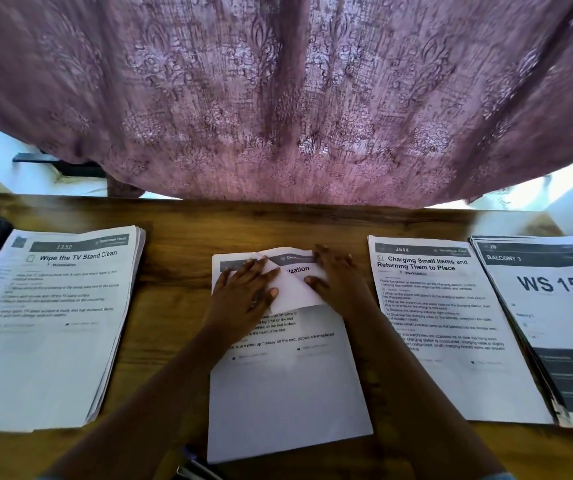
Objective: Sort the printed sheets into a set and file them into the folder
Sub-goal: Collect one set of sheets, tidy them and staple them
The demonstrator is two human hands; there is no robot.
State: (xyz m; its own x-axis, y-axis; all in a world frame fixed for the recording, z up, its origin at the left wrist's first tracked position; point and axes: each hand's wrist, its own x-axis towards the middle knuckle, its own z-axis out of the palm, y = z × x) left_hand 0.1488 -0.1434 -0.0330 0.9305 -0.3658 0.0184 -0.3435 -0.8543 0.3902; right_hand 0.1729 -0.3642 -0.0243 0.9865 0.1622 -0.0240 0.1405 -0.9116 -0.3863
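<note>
Wooden desk [174, 271], mauve curtain [278, 98] behind — left hand [247, 289] and right hand [333, 275] flat, open-fingered, on middle stack [285, 393].

Source: daylight glows through the mauve patterned curtain [285, 98] facing me, blowing out white at both lower corners.
Desk: the brown wooden tabletop [174, 230] lies dim.
Paper: the white printed sheets [288, 393] read bluish-grey.
Focus: small print smears.
Edges: lines bow outward.
</note>
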